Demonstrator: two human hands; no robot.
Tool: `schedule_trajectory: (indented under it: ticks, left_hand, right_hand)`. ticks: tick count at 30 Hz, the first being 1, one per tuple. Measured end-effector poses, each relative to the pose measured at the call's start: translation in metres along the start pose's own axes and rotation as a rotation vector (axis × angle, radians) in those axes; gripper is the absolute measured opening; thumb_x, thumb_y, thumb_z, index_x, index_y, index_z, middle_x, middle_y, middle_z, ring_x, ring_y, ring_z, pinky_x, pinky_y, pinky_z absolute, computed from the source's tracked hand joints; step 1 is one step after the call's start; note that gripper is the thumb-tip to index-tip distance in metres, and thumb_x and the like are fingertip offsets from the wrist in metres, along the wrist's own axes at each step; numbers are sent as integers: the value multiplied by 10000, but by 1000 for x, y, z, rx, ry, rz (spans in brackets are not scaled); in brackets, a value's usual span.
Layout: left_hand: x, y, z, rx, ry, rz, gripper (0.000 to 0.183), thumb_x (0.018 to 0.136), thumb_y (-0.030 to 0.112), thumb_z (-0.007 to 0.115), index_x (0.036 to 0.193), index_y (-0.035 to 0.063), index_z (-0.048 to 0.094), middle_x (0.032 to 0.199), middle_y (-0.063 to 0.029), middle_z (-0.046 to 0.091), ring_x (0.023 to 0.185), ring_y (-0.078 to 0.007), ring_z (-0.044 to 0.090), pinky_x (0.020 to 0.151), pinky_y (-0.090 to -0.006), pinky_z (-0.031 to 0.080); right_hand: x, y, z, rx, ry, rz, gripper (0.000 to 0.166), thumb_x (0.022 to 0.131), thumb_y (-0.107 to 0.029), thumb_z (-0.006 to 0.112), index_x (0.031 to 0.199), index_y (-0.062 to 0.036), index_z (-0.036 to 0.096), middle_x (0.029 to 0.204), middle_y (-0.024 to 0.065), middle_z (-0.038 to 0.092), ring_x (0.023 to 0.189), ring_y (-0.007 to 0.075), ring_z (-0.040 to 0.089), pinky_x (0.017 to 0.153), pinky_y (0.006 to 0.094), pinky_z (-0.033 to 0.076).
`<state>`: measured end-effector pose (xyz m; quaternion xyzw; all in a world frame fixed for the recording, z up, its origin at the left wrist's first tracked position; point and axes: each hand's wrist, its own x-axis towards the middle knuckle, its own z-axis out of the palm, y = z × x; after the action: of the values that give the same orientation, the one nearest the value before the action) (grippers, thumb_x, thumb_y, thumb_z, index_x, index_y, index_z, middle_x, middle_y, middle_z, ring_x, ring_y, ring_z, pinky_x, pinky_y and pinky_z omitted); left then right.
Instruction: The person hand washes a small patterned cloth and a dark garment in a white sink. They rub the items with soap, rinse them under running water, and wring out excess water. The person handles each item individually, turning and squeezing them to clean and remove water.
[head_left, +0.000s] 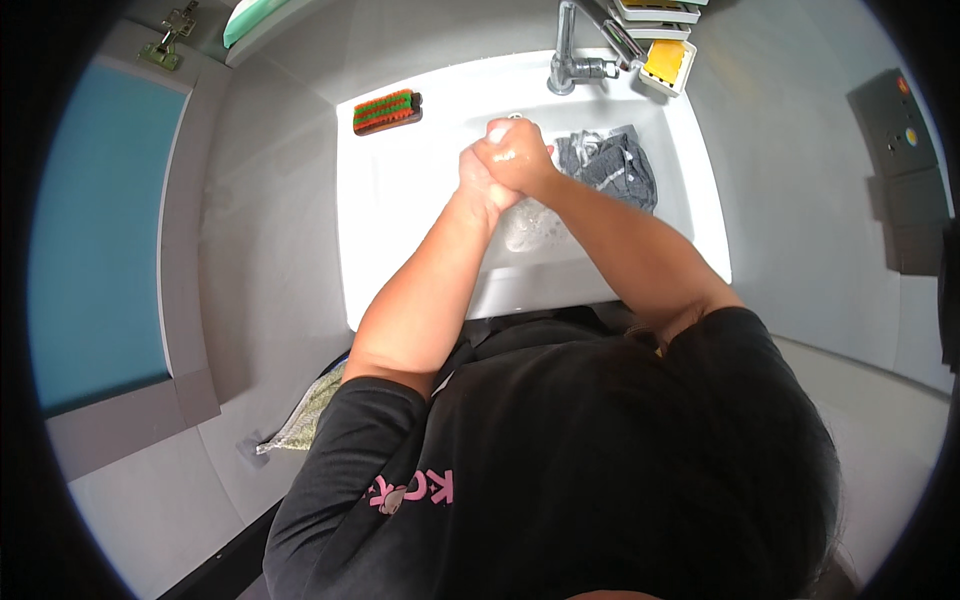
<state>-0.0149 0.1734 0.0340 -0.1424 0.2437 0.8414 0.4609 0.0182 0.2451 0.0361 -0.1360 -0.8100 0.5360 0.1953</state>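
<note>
My left hand (480, 176) and my right hand (516, 154) are pressed together over the white sink (390, 240), the right one folded over the left. The skin of both looks wet, and a small white patch, foam or something held, shows near the right knuckles. Whatever lies between the palms is hidden. Just right of the hands, a wet dark grey cloth (619, 169) with lighter parts lies bunched in the basin. Below the hands there is foamy water (534, 229) in the basin.
A scrubbing brush (388, 112) with orange and green bristles rests on the sink's left ledge. Behind the basin stands a chrome faucet (562, 71). A yellow soap bar (665, 60) sits in a white dish (679, 82) at the back right corner.
</note>
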Motion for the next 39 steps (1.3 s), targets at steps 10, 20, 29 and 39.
schedule_trajectory:
  ticks: [10,20,29,39]
  left_hand:
    - [-21,48,-9,609,342,37,600,937,460,340,1371,46,315,1253,-186,456,1135,-321,484,997,-470,323]
    - [-9,53,-115,925,487,-256,336,849,290,570,1085,73,469,1014,-111,494,827,-251,582,672,-389,477]
    - [34,11,-113,1000,337,-451,230,889,262,517,1004,64,498,934,-102,537,764,-228,607,596,-317,511]
    - [108,-115,-93,1414,392,-213,736,815,404,653,1372,32,350,1370,-190,422,1229,-351,440,981,-515,372]
  right_hand:
    - [20,-28,-32,-163,-24,-58,246,710,-237,617,829,-30,677,694,189,651,701,329,656,661,389,526]
    - [-173,88,-164,346,32,776,200,751,-182,636,895,-47,608,744,85,628,654,166,590,523,320,465]
    - [-405,144,-205,-438,439,1184,687,709,-516,702,1116,26,593,1014,196,652,949,310,626,846,354,484]
    - [-241,46,-156,-182,313,477,164,807,-174,674,870,-24,660,684,98,653,603,191,621,588,306,488]
